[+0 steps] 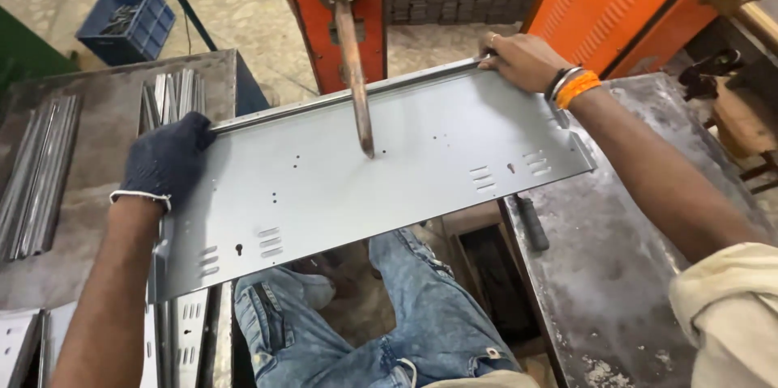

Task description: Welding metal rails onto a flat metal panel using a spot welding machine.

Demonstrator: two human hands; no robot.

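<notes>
Between two grey metal work surfaces, one long sheet-metal panel [365, 185] spans the gap above the person's knees in blue jeans [421, 315]. One copper-coloured electrode rod [355, 72] comes down from an orange machine [340, 23] and its tip meets the panel near the middle. Two hands hold the panel's far, folded edge: the left hand [166, 157], in a dark knitted glove, has its fingers closed over the left end, and the bare right hand [523, 60], with orange and dark bangles at the wrist, has its fingers pressed together on the right end. The panel shows four groups of short slots and several small holes. On the left surface [89, 218] lie two bundles of narrow metal strips [36, 177], touching it. The right surface [632, 242] is worn and stained. One blue crate [126, 23] stands on the mottled floor beyond.
</notes>
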